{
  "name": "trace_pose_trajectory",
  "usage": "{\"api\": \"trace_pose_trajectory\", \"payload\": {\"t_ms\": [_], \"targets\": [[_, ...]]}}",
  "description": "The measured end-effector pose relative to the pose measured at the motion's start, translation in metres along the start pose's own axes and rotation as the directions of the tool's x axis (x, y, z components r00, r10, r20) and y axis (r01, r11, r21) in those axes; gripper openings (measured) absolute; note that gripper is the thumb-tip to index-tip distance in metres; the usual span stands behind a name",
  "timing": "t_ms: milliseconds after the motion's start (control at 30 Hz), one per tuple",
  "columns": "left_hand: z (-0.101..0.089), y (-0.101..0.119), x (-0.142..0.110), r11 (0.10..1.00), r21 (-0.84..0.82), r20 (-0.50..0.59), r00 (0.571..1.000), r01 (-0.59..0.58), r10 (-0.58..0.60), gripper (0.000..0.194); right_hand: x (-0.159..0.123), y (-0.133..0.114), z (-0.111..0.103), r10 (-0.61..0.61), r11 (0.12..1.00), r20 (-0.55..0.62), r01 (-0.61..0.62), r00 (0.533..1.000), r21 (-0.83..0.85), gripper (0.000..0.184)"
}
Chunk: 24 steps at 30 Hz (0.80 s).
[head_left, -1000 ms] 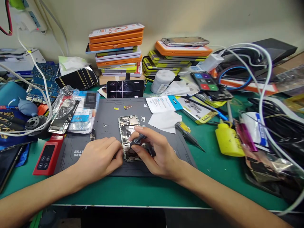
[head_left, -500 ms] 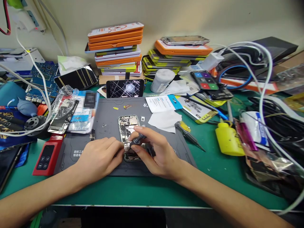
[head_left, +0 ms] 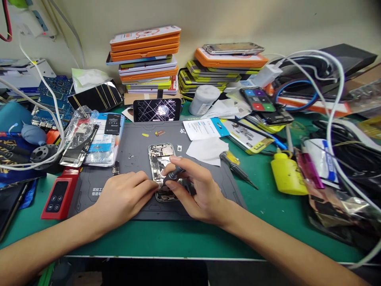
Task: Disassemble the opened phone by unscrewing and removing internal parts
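An opened phone with its insides bare lies on a dark grey work mat in the middle. My right hand pinches a small dark screwdriver whose tip points down into the phone's middle. My left hand rests curled on the mat, its fingertips pressed against the phone's left edge. Tiny screws and small metal parts lie on the mat beyond the phone.
A lit phone stands propped behind the mat. Stacks of orange and yellow cases line the wall. A red device lies left, a yellow bottle and another screwdriver right. White and black cables crowd the right side.
My hands have hardly moved; the screwdriver has shifted slightly over the phone. The picture on the propped phone's screen has changed.
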State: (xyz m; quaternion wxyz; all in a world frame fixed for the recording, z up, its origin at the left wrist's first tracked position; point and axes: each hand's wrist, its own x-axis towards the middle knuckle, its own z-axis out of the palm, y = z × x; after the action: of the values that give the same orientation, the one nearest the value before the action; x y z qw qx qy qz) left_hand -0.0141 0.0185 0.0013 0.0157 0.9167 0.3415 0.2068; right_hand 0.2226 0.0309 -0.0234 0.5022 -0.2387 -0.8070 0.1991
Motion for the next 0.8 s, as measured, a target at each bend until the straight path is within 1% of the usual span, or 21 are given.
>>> {"api": "trace_pose_trajectory", "payload": {"t_ms": [233,533,800], "targets": [[0.0006,-0.0001,0.0005,1.0,-0.014,-0.015,1.0,-0.014,0.014,0.03,-0.0005,-0.0001,0.0005,0.0,1.0,-0.004,0.001,1.0,0.023,0.064],[0.0031,0.0007,-0.0021,0.999,-0.031,-0.02,1.0,0.015,-0.016,0.021,-0.0009,0.001,0.0015,-0.003,0.999,-0.021,0.004,1.0,0.033,0.067],[0.0044,0.0011,-0.0022,1.0,-0.015,-0.032,0.999,0.008,-0.008,0.019,-0.0043,0.0029,0.0026,-0.002,0.999,-0.02,0.003,1.0,0.054,0.08]]}}
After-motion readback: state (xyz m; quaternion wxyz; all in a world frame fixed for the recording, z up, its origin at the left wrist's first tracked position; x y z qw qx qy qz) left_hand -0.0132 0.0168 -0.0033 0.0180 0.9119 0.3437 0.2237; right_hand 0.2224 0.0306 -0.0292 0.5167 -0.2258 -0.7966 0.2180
